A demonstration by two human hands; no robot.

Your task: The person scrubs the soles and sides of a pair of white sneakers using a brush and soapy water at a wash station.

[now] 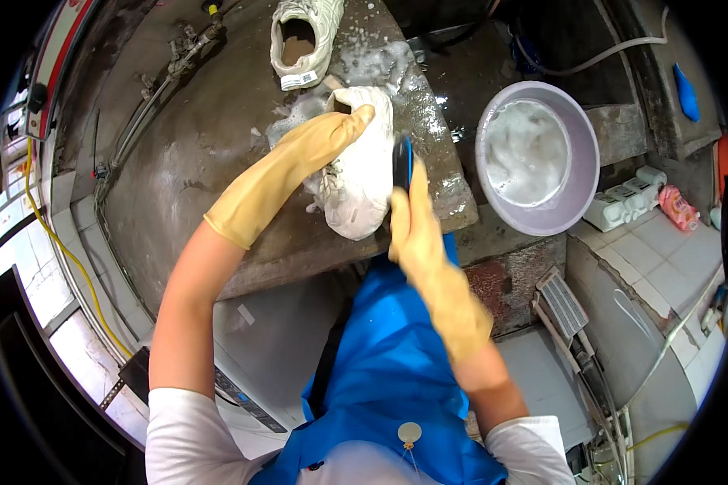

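Observation:
A wet white sneaker (364, 170) lies tipped on its side on the concrete counter (218, 145), its toe pointing towards me. My left hand (333, 133), in a yellow rubber glove, grips it near the heel opening. In a matching glove, my right hand (415, 224) holds a black and blue scrubbing brush (402, 162) on edge along the shoe's right side. Motion blurs the right hand and brush; whether the bristles touch the sole cannot be made out. Beyond, the other white sneaker (306, 42) stands with a printed tag at its heel.
Soap suds (376, 63) cover part of the counter. To the right, a lilac basin (582, 176) holds foamy water. White plastic bottles (625, 197) and a pink pouch (678, 208) rest on a tiled ledge. Metal pipes with valves (182, 57) run along the left.

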